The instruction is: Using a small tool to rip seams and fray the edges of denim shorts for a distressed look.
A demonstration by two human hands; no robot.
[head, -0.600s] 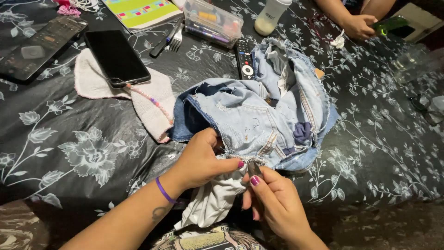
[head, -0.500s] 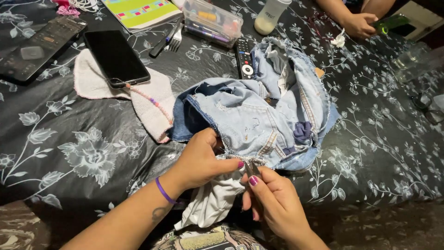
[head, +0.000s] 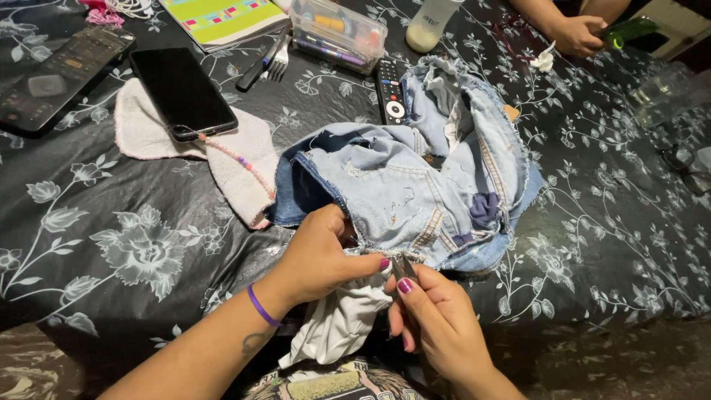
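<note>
A pair of light blue denim shorts (head: 415,185) lies bunched on the black floral tablecloth (head: 126,252), with white pocket lining (head: 337,326) hanging over the near edge. My left hand (head: 318,255) pinches the frayed denim hem between thumb and fingers. My right hand (head: 437,326) sits just to its right and grips a small dark metal tool (head: 404,267) whose tip touches the hem. I cannot tell exactly what kind of tool it is.
A black phone (head: 181,90) rests on a white-pink cloth (head: 237,170). Behind are a remote (head: 389,92), a fork (head: 278,63), a clear plastic box (head: 337,33), a white bottle (head: 431,22) and a dark tablet (head: 55,78). Another person's hands (head: 578,33) are at the far right.
</note>
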